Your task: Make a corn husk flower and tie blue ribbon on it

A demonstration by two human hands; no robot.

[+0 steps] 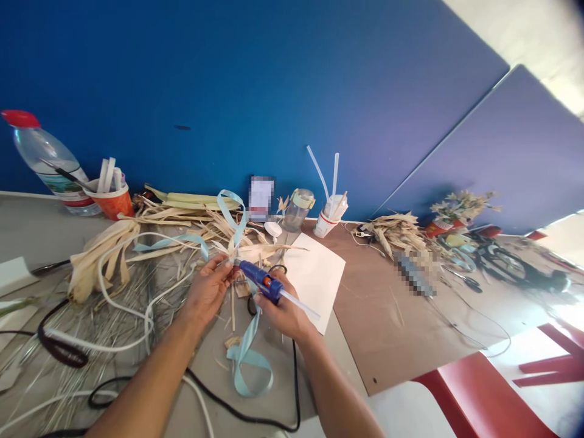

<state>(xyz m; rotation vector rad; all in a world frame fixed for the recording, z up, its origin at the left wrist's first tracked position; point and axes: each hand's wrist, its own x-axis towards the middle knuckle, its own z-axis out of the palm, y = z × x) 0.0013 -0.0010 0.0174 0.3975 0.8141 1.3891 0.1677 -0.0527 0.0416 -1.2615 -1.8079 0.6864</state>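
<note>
My right hand (283,313) is wrapped round a blue glue gun (261,281) with a clear glue stick sticking out of its back. The gun's nozzle points left at the spot my left hand (207,292) pinches. There my left fingers are closed on a light blue ribbon (232,214) together with a dried husk strip. The ribbon loops up behind the hands and trails down to a curl (250,365) on the table near my wrists. A black cord (255,418) runs from the gun toward me.
Dried husk strips (182,216), white cable (123,304) and straw cover the grey table's left side. A white paper sheet (314,277) lies right of my hands. Cups (109,198), a bottle (43,158), a jar (297,210) line the blue wall. Red chair (479,395) at right.
</note>
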